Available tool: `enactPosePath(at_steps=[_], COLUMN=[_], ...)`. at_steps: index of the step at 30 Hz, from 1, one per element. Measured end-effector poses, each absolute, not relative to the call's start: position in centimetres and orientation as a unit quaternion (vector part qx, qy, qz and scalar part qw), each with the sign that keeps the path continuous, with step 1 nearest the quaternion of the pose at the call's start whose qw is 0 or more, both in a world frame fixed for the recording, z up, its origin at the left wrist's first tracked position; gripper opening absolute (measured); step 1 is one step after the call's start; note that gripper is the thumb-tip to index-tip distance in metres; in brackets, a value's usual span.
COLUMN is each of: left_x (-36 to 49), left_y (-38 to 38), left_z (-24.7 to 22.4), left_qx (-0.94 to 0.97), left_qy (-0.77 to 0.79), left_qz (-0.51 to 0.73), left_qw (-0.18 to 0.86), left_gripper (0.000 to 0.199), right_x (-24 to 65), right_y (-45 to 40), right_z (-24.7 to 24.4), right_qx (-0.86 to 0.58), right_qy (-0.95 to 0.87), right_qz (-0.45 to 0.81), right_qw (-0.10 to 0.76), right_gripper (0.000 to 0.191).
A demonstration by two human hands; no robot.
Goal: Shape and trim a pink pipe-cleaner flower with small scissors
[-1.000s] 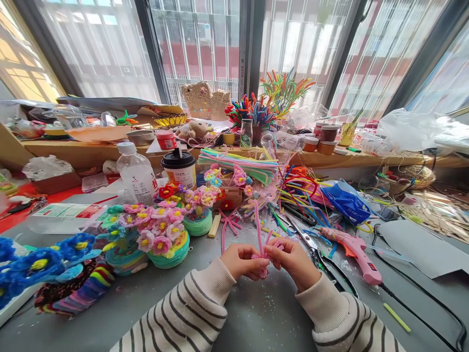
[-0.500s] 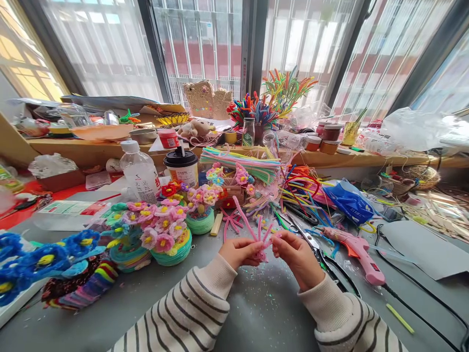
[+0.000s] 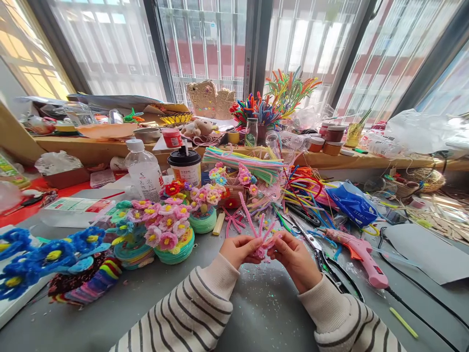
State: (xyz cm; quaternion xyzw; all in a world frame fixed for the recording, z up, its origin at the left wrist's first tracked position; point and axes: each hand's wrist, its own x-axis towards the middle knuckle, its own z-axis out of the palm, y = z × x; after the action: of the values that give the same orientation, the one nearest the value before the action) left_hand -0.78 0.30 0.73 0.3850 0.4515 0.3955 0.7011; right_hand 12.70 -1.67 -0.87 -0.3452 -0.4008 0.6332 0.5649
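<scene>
Pink pipe cleaners [image 3: 248, 215], joined in a bunch with several stems fanning up, are held over the grey table. My left hand [image 3: 240, 252] pinches the bunch near its base. On the other side my right hand [image 3: 295, 259] is closed on one pink stem of the same bunch, thumb against fingers. The fingers partly cover the joint. Behind the hands lies a separate pink pipe-cleaner star [image 3: 233, 221]. Scissors [image 3: 315, 242] rest just right of my right hand, and a pink glue gun [image 3: 361, 254] lies beyond them.
Pots of pipe-cleaner flowers [image 3: 168, 230] crowd the left, with blue flowers [image 3: 51, 254] nearest. A water bottle [image 3: 142, 171] and a lidded cup [image 3: 185, 168] stand behind them. Bundled pipe cleaners [image 3: 245, 164] and a blue packet [image 3: 351, 203] lie at the back. The glue gun's cord [image 3: 421, 315] runs right.
My right hand has come slightly closer to the left, bending its pink stem inward. The left hand keeps its hold. The whole view has shifted a little.
</scene>
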Motion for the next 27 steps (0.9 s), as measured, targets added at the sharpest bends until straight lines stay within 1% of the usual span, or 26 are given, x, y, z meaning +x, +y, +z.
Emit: enactPosePath(at_steps=[3, 7, 12, 19, 24, 27], left_x=[-0.71, -0.54, -0.54, -0.93, -0.92, -0.87], left_y=[0.25, 0.12, 0.13, 0.42, 0.59, 0.59], left_z=[0.65, 0.66, 0.85, 0.73, 0.52, 0.58], left_qx=[0.398, 0.407, 0.368, 0.335, 0.323, 0.318], left_qy=[0.452, 0.456, 0.451, 0.441, 0.435, 0.443], left_qz=[0.395, 0.382, 0.397, 0.411, 0.426, 0.434], left_qw=[0.694, 0.694, 0.710, 0.724, 0.725, 0.718], left_gripper=[0.028, 0.029, 0.031, 0.030, 0.028, 0.028], right_x=[12.55, 12.39, 12.59, 12.84, 12.72, 12.69], right_y=[-1.50, -1.45, -1.55, -1.62, -1.77, -1.82], right_z=[-0.95, -1.01, -1.01, -0.89, -0.94, -0.92], right_qx=[-0.343, -0.356, -0.372, -0.386, -0.413, -0.415], right_qy=[-0.412, -0.419, -0.418, -0.437, -0.470, -0.478], right_qz=[0.634, 0.608, 0.587, 0.570, 0.528, 0.510], right_qw=[0.558, 0.573, 0.585, 0.579, 0.574, 0.582], right_gripper=[0.016, 0.015, 0.014, 0.020, 0.017, 0.020])
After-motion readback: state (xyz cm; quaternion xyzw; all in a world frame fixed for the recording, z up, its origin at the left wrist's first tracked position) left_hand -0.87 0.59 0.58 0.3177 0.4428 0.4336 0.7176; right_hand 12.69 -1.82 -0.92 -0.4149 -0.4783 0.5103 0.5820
